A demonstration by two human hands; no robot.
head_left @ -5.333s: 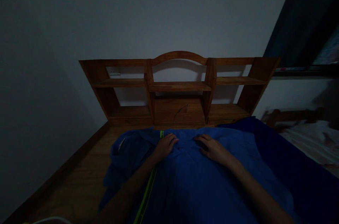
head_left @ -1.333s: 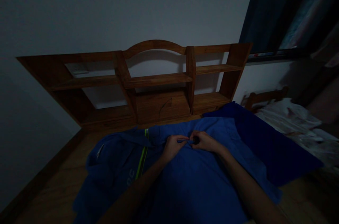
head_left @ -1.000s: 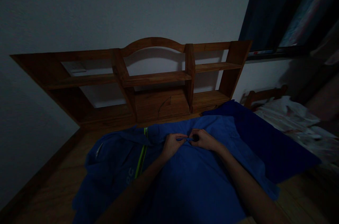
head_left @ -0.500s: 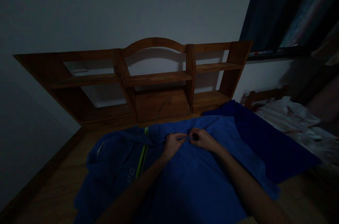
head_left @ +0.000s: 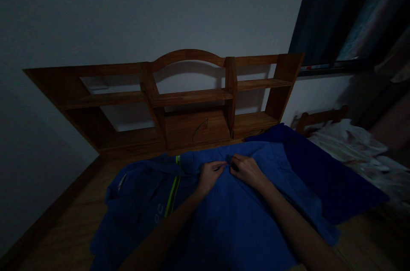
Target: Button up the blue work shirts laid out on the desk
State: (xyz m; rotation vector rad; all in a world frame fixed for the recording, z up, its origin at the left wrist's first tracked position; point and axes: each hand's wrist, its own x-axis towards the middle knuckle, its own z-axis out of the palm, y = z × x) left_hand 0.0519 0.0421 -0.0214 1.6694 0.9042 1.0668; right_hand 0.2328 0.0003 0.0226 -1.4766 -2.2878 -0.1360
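Note:
A blue jacket [head_left: 253, 220] with a yellow-green stripe and pale lettering lies spread over the wooden desk. My left hand [head_left: 209, 175] pinches a fold of its cloth near the far edge, thumb and fingers pressed together. Close beside it on the right, my right hand [head_left: 246, 168] is also closed on the jacket, its fingertips curled at the same fold. Whether a button or zip sits between the fingertips is too dark to tell.
Behind the jacket stands a wooden shelf unit [head_left: 192, 99] against the wall. A darker blue cloth [head_left: 323, 177] lies at the right. Beyond it are white plastic bags [head_left: 352, 138] by a wooden chair back [head_left: 323, 117]. The wooden desktop [head_left: 77, 202] shows at the left.
My right hand has turned a little, its fingers curling further over the fold. The left hand keeps its pinch in nearly the same place. The view has tilted slightly.

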